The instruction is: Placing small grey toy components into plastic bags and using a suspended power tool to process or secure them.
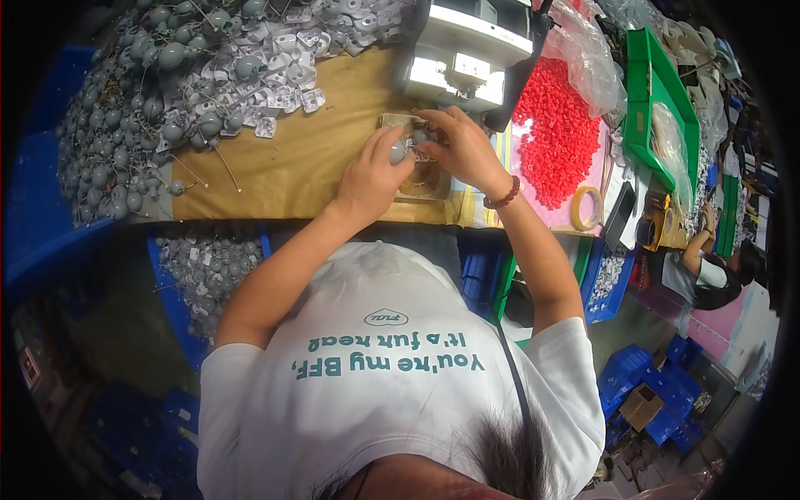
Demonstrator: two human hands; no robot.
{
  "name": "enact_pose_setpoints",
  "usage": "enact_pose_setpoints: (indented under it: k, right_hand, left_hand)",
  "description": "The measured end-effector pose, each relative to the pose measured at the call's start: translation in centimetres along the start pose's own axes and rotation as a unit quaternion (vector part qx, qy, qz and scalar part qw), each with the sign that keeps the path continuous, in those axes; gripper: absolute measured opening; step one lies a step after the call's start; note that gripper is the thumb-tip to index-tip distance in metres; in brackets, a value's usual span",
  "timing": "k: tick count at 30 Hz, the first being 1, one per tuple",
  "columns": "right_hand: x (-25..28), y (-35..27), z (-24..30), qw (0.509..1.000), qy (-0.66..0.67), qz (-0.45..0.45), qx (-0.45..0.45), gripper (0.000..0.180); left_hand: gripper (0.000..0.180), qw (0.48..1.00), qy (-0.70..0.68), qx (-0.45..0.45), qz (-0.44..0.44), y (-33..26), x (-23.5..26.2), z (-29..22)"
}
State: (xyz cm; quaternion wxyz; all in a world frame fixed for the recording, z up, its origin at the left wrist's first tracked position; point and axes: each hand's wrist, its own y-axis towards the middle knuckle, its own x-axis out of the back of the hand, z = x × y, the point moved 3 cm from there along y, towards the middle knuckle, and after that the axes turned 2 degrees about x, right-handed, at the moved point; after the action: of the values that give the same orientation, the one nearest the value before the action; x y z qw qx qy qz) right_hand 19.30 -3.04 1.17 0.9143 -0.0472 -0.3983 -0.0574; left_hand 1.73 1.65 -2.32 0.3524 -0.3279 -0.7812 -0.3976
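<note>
Both hands meet over a small pale block-like fixture [427,185] on the brown-covered bench. My left hand [372,173] is closed, with thumb and fingers around a grey round bulb-shaped part [397,152]. From the other side my right hand [468,150] bends its fingers and thumb in a pinch at the same spot, beside the grey part. Whatever lies between its fingertips is small and partly hidden. Just beyond the hands stands a white bench machine [467,71].
Grey bulb-shaped parts [125,125] and white plastic pieces [283,67] are heaped at the left. To the right lie red small parts [557,125], a tape roll [586,207] and a green tray [640,108]. A blue bin [179,304] sits below the bench edge. Another person [708,271] works far right.
</note>
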Motion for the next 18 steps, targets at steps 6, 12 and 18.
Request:
enact_pose_setpoints:
  k: [6, 12, 18]
  right_hand:
    - [-0.7, -0.9, -0.2, 0.997, 0.031, -0.071, -0.028, 0.048]
    - [3.2, -1.2, -1.5, 0.946, -0.012, -0.3, 0.127, 0.042]
    - [7.1, 3.3, -10.6, 0.911, 0.217, -0.348, -0.031, 0.039]
  left_hand:
    - [0.035, 0.998, 0.034, 0.043, 0.01, 2.7, 1.1, -1.1]
    - [0.039, 0.996, 0.001, 0.073, 0.056, 3.5, 0.5, -0.9]
    - [0.038, 0.997, -0.011, 0.065, 0.042, 4.1, 0.4, -1.0]
